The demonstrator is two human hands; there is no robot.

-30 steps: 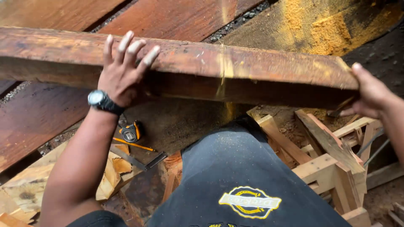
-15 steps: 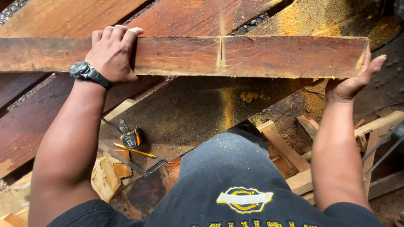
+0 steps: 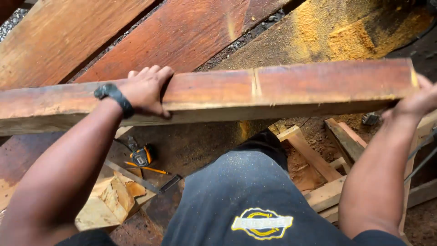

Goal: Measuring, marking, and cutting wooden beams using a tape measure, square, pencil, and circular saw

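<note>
One long reddish-brown plank (image 3: 273,93) fills the middle of the view, its face streaked dark red and orange, with a pale worn lower edge and a thin light line drawn across it near the middle. It is held up in front of the person's body, above the ground clutter, with its long axis running left to right and rising slightly toward the right, where its cut end points. The left hand (image 3: 145,90), a dark watch (image 3: 114,96) on its wrist, lies over the plank's top edge with the fingers curled down the far side, grasping it. The right hand (image 3: 416,102) presses against the plank's right end; how its fingers close cannot be told. No container shows. Behind the plank lie wider reddish boards (image 3: 177,36) and yellow sawdust (image 3: 337,34). Below it, on the ground, are a tape measure (image 3: 142,156), an orange pencil (image 3: 146,168), pale wood offcuts (image 3: 111,202) and a rough wooden frame (image 3: 325,175).
</note>
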